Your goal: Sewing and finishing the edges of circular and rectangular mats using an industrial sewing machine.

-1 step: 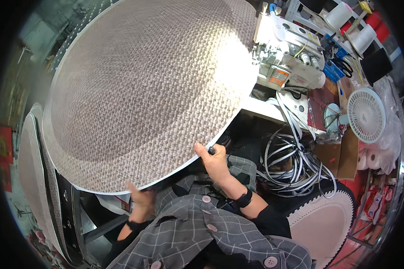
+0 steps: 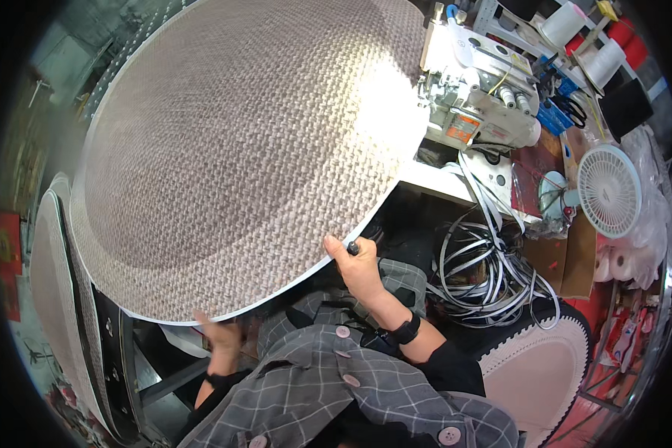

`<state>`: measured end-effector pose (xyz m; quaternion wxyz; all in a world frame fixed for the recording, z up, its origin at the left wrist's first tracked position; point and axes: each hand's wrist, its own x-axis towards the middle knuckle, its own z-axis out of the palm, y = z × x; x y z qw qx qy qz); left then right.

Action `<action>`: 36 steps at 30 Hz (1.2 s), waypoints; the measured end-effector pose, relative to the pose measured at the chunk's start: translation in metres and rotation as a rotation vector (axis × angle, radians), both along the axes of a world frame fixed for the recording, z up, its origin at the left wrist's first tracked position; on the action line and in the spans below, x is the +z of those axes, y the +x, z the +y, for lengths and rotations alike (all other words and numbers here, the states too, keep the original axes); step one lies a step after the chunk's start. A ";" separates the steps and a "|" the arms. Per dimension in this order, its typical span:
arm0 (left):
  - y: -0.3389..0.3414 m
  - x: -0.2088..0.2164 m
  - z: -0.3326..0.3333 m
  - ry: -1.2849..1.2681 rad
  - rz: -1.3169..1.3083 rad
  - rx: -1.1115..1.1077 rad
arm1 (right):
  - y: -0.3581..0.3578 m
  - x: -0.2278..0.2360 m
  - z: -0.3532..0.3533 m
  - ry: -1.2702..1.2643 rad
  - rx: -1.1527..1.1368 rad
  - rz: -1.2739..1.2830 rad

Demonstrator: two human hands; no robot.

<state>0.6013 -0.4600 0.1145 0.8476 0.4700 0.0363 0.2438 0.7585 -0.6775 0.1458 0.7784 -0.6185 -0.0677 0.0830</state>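
A large oval woven mat [image 2: 246, 164] in beige and brown, edged with white binding, spreads before me up to a white sewing machine [image 2: 478, 97]. At its near right edge my right hand [image 2: 360, 269] is closed, thumb on top of the mat and the other fingers partly hidden. A small black handle-like piece [image 2: 352, 247] sticks up between its thumb and fingers; the rest of it is hidden. Farther left, my left hand [image 2: 222, 345] is at the near edge, slightly blurred, its thumb stretched out toward the binding and its other fingers unclear.
Loops of white and black binding strip [image 2: 478, 276] hang right of my lap. Beyond are a small white fan [image 2: 608, 190], a cardboard box [image 2: 575, 261] and thread cones [image 2: 603, 63]. More oval mats [image 2: 52, 261] stand at the left; a pinkish one [image 2: 537, 373] lies at lower right.
My left hand has slid a little left and down along the mat's near edge. The mat and my right hand have hardly moved.
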 end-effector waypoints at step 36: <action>-0.108 -0.034 0.070 0.237 0.476 0.102 | 0.034 0.019 0.036 0.069 -0.320 -0.193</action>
